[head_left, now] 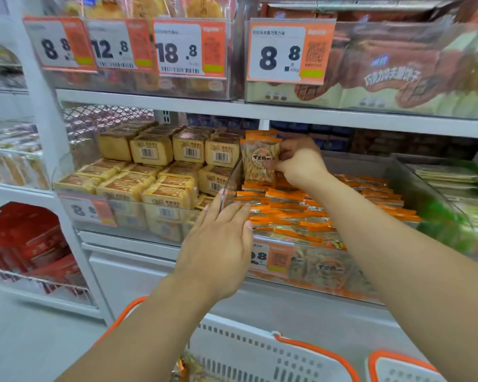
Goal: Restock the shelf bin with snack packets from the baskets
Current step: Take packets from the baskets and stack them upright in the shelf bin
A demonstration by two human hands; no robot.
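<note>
Right hand (295, 161): pinching a snack packet (260, 161) upright at the bin's back-left corner, face out, likely to start a standing row.
Left hand (221, 241): fingers straight, resting against the clear divider (228, 188) at the front, holding nothing; it seems to steady the wall.
Shelf bin (329, 245): orange-edged packets (315, 205) lie flat, well filled.
Baskets: white basket (249, 351) below; a second (400, 368) beside it.

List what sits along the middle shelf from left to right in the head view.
Yellow cake packs → clear divider → snack packet held upright in the right hand → orange packets in the bin → green packs.
</note>
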